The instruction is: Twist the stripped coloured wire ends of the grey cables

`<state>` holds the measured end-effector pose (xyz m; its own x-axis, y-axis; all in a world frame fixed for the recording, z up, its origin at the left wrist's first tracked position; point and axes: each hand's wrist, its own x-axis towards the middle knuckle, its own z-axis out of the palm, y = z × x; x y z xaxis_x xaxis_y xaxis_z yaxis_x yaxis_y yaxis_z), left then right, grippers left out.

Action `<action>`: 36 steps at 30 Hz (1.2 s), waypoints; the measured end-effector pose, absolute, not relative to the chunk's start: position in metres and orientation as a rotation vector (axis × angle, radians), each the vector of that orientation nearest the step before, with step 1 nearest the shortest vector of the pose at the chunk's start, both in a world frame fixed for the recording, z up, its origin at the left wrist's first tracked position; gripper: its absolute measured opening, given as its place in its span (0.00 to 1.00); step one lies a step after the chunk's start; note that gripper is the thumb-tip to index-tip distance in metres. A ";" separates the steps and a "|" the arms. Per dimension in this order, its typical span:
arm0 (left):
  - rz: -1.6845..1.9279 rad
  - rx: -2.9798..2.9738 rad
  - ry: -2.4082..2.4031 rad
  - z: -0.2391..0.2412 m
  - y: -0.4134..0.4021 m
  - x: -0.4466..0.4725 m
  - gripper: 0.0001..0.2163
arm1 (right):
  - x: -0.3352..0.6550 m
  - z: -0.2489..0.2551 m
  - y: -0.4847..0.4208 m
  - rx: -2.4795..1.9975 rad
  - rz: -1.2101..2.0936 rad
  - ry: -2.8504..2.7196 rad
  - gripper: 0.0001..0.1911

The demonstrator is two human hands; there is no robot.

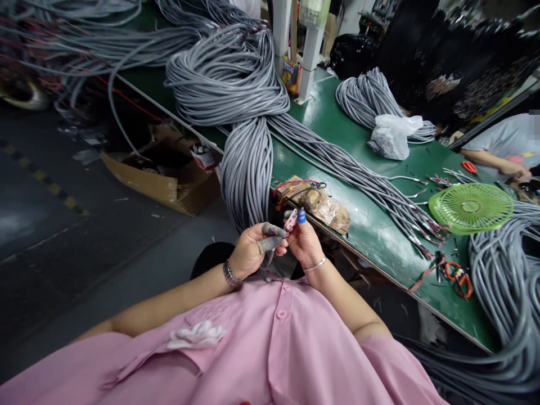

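My left hand, with grey coverings on thumb and finger, is closed in a pinch at the end of a grey cable in front of my chest. What lies between those fingertips is too small to make out, perhaps thin dark wires. Touching it from the other side, my right hand has a blue-wrapped thumb and is closed around a small pale pink piece. A thick bundle of grey cables hangs over the table edge just beyond both hands. Close by on the table lies a worn wooden block with red and black wires.
Coiled grey cables cover the green table. To the right are a green fan, orange-handled scissors and a plastic bag. A cardboard box stands on the floor. Another person's arm is at far right.
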<state>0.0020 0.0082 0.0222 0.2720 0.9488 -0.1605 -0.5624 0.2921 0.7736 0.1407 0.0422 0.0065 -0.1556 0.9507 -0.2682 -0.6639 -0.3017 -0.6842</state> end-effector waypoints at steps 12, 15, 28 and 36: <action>1.125 0.655 0.715 0.019 0.007 0.000 0.10 | 0.144 0.001 0.035 -0.836 1.811 -0.553 0.30; 1.126 0.641 0.728 0.019 0.004 -0.004 0.09 | 0.151 -0.001 0.026 -0.853 1.872 -0.580 0.31; 1.147 0.617 0.824 0.014 -0.001 -0.012 0.08 | 0.149 0.008 -0.004 -1.024 1.491 -0.920 0.12; 1.116 0.680 0.898 0.010 -0.005 -0.008 0.12 | 0.143 0.020 -0.008 -1.035 1.415 -1.009 0.11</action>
